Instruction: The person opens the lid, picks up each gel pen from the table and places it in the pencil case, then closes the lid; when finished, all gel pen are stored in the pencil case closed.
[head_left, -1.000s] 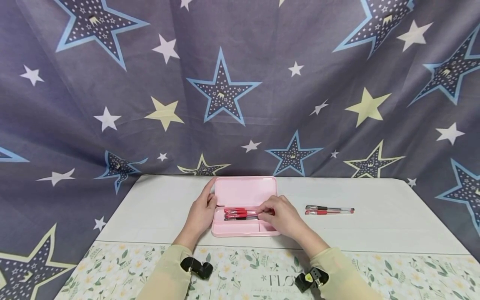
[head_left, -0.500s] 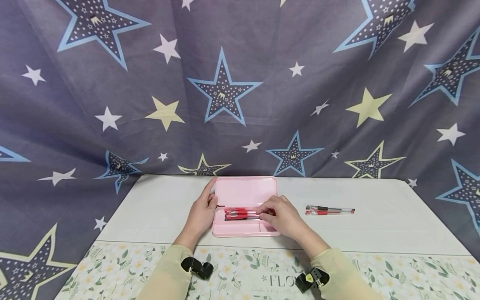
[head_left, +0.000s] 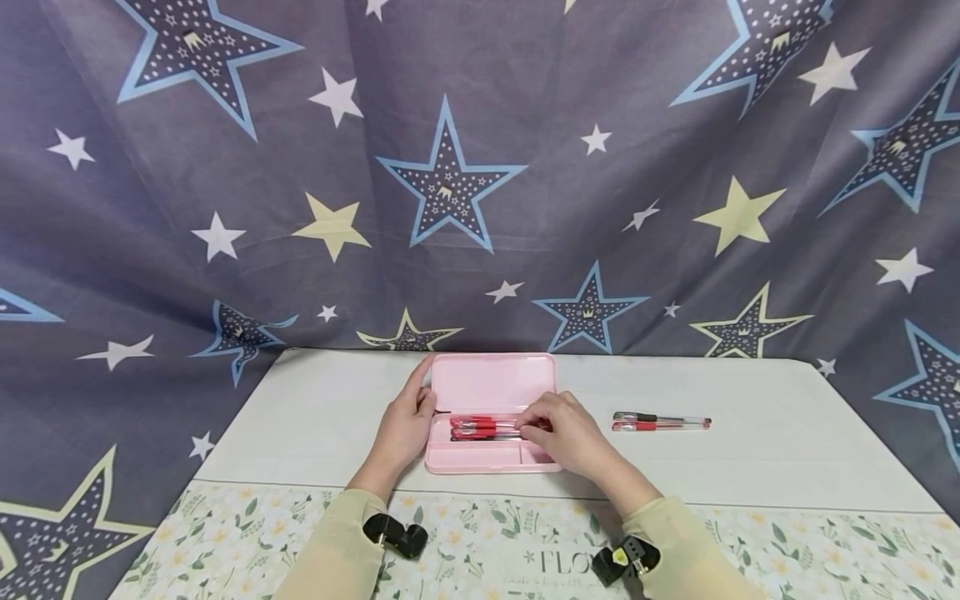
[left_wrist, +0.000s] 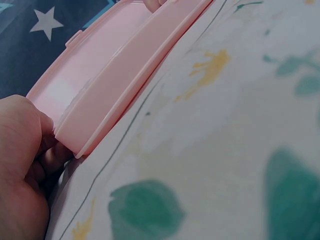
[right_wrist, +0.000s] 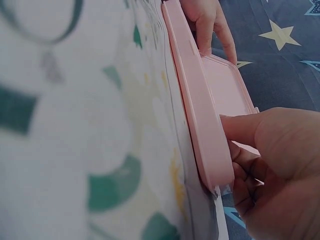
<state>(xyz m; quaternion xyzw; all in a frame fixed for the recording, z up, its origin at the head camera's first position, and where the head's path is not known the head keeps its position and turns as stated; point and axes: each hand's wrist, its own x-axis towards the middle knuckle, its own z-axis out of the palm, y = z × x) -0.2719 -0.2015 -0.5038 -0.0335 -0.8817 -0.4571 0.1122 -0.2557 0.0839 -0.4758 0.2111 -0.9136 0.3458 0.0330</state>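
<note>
A pink pencil case (head_left: 472, 457) lies on the table with its lid (head_left: 492, 383) raised at the back. Several red and black pens (head_left: 483, 428) lie in its long rear compartment. At the case's left end, my left hand (head_left: 403, 425) holds the edge, its index finger stretched along the lid and its thumb (left_wrist: 45, 122) by the hinge corner. My right hand (head_left: 566, 429) reaches into the right end of the case, thumb and fingers curled together over the pens' ends and pinching there. The pinched part is hidden behind the fingers.
To the right of the case, a black pen (head_left: 660, 417) and a red pen (head_left: 660, 426) lie side by side on the white tabletop (head_left: 787, 450). A floral cloth (head_left: 465, 542) covers the near side. A star-patterned curtain (head_left: 480, 275) hangs behind the table.
Both hands hold nearly the same pose. The pens in the case and the two on the table stay in place; the whole view shifts only slightly.
</note>
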